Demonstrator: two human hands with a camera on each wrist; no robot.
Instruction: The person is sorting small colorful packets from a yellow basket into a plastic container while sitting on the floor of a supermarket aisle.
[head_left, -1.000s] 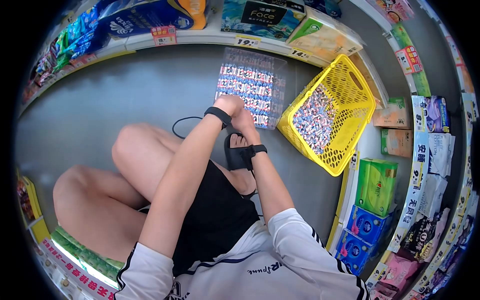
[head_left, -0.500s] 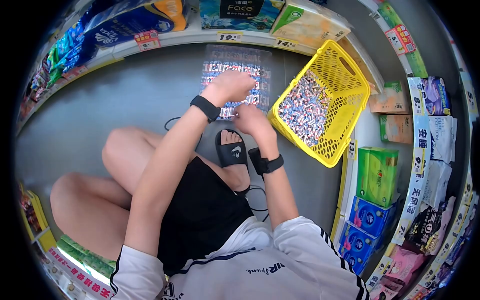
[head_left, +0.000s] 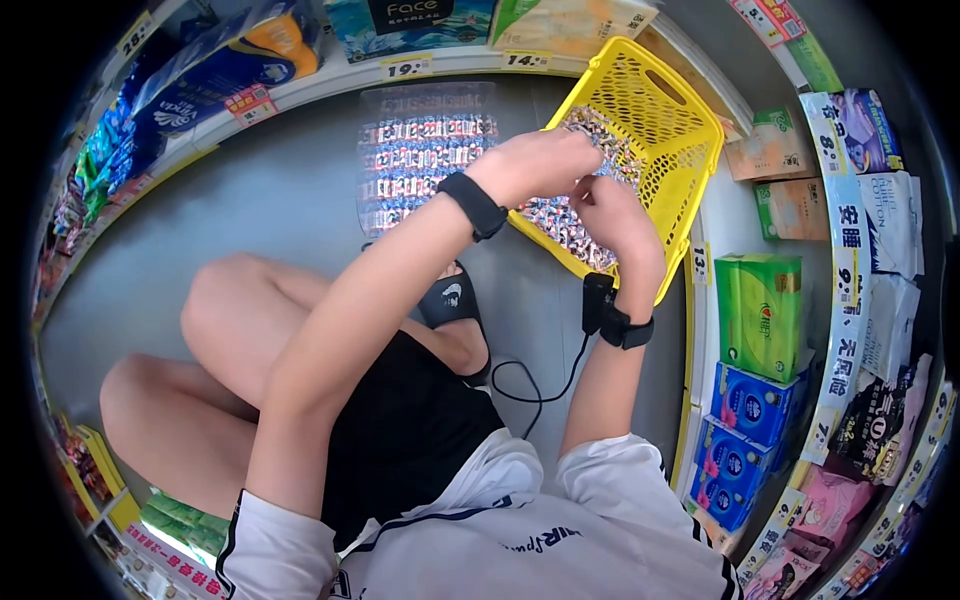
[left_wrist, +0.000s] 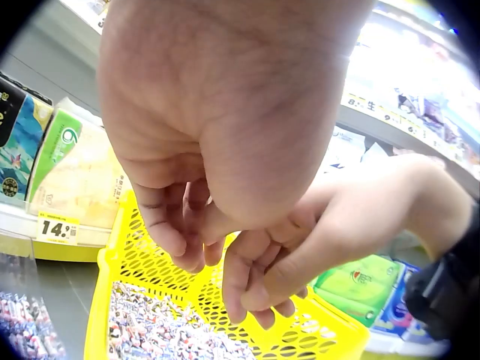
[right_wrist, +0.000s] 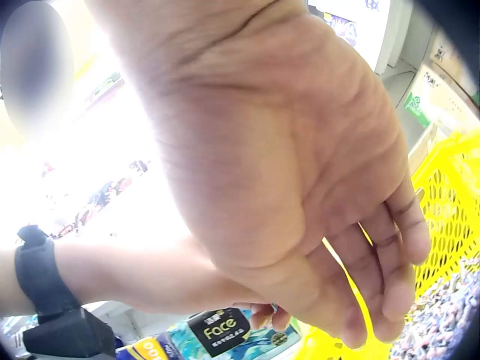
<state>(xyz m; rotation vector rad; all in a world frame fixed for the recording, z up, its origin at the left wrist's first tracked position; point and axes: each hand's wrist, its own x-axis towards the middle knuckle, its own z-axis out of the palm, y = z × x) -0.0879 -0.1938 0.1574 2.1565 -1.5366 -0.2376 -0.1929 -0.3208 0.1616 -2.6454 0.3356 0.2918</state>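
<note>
Hovering over yellow basket (head_left: 668,150) of wrapped pieces (head_left: 565,225): both hands (head_left: 545,163) (head_left: 622,220) close together, fingers (right_wrist: 395,300) loosely curled.

Basket (head_left: 620,85) and box (head_left: 428,98) on grey floor (head_left: 270,190)

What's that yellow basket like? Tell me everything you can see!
The yellow basket is bright and looks plastic, with rounded holes patterned through its walls and a long slot high on one side. Many small colourful pieces lie inside. It stands open-topped on the grey floor beside the shelves. The left hand and right hand are over it; whether either touches it, I can't tell.
</note>
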